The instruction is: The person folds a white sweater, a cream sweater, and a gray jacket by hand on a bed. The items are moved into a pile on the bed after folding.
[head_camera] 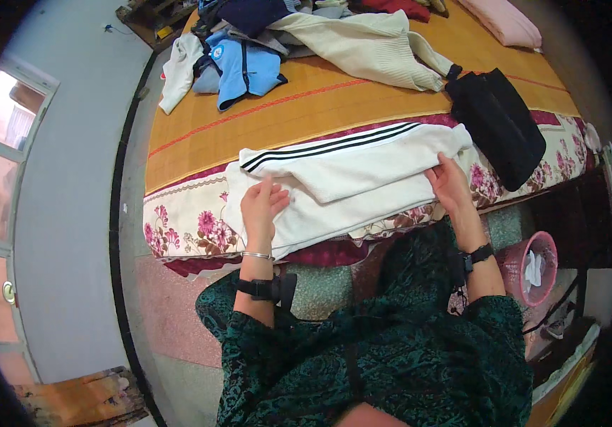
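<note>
A white ribbed knit garment with black stripes along one folded part lies across the near edge of a bed. Its striped part is laid over the rest in a long narrow shape. My right hand holds the edge of this upper layer near its right end, the thumb on top of the cloth. At the left end, my left hand hovers over or lightly touches the lower layer, fingers apart and nothing gripped. A folded black garment rests on the bed to the right of the white one.
A cream sweater, a light blue zip jacket and other heaped clothes lie farther back on the orange mat. A pink folded cloth is at the far right. On the floor to the right stands a pink basket.
</note>
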The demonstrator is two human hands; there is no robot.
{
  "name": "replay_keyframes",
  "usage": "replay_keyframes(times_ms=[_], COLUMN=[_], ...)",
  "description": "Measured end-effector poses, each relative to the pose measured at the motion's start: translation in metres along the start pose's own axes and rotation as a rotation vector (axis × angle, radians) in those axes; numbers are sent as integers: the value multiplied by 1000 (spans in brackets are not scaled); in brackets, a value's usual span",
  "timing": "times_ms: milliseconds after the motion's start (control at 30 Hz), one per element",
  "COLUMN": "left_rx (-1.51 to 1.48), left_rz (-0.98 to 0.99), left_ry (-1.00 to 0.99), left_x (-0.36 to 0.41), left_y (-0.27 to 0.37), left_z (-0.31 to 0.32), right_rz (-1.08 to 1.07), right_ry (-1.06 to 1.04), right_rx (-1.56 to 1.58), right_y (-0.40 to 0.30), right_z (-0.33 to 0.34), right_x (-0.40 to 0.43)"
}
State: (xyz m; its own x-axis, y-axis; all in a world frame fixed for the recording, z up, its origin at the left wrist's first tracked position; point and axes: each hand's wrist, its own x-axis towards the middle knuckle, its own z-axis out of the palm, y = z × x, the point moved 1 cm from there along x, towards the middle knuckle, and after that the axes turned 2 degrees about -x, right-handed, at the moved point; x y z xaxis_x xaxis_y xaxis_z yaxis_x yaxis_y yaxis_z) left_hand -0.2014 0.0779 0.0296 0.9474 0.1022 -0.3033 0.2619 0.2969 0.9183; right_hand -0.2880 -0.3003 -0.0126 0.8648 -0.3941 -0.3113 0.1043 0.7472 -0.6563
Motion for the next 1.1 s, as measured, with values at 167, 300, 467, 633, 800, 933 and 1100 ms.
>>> replay_keyframes(times_ms=[167, 300, 467, 633, 800, 933, 1100], left_rx=[154, 262, -4, 285, 1010, 1453, 1488], left_rz=[-349, -3, 74, 245, 873, 835, 628], left_ry=[-129, -74, -54, 180, 47, -183, -211], left_x=[10, 27, 19, 17, -15, -37, -29], left_y=[12, -7, -13, -21, -1, -19, -46], left_z=[26, 28, 18, 8, 54, 81, 60], right_rz=[-5, -8, -69, 42, 51, -37, -176], right_ry=[1, -32, -32, -25, 8, -23, 71], right_rx=[-18, -15, -110, -23, -57, -442, -742], right_y=[0, 3, -1, -14, -18, -28, -45], right_z=[-2, 4, 4, 13, 11, 10, -45], right_x=[0, 0, -6, -6, 0, -4, -6])
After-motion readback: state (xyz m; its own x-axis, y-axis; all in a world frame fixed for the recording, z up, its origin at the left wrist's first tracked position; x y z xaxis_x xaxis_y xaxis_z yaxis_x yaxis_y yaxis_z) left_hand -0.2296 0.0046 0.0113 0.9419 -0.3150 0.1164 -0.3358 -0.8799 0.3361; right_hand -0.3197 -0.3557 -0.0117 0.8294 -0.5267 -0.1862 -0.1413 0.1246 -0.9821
